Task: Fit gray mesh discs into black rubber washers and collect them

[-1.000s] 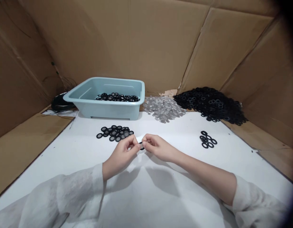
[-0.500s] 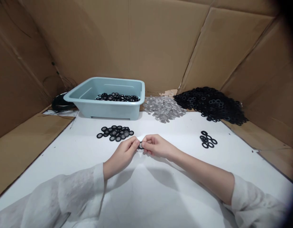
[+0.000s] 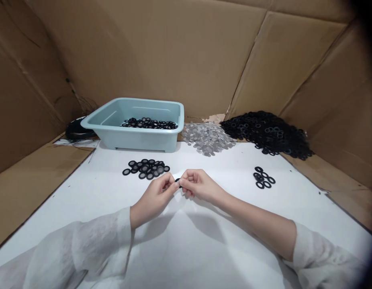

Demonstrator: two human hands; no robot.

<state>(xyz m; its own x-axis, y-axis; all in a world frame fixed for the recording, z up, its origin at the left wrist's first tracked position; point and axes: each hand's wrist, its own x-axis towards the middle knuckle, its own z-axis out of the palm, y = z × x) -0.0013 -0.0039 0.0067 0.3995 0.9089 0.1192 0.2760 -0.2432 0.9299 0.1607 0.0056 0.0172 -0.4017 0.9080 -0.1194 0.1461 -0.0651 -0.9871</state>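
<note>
Ring (image 3: pixel 177 180) between left hand (image 3: pixel 154 194) and right hand (image 3: pixel 202 186), pinched by both; located in front of right end of tub (image 3: pixel 137 138) (round, so no long axis), equally near to each.

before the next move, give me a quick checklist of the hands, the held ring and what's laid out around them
1. Left hand on the held black ring: ok, fingertips at its left side.
2. Right hand on the same ring: ok, fingertips at its right side.
3. Grey disc seated flat in that ring: cannot tell, fingers cover most of it.
4. Small group of rings separate from the big black pile: ok, nearer the person.
5. Blue tub upright: ok, with disc-filled rings inside.
</note>
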